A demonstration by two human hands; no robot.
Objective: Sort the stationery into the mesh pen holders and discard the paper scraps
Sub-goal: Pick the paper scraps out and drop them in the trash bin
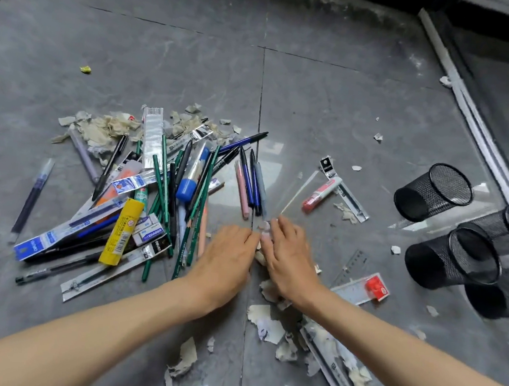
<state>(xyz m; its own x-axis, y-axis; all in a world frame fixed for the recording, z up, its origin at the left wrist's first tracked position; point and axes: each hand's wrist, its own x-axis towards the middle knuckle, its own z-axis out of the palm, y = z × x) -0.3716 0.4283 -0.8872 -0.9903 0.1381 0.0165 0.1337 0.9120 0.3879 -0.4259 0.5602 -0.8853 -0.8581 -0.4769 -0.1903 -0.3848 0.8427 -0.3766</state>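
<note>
Both hands, left and right, are laid palm-down on the grey floor, fingertips touching over paper scraps. A stationery pile is spread to the left; black mesh holders are seen lying at right.

Floor: grey stone tiles, smooth and a bit shiny.
Tile lines: thin dark lines; one runs up the middle, one crosses it near the far edge.
Rail: a long pale strip along the floor's right edge.
Far edge: dark and dusty.
</note>
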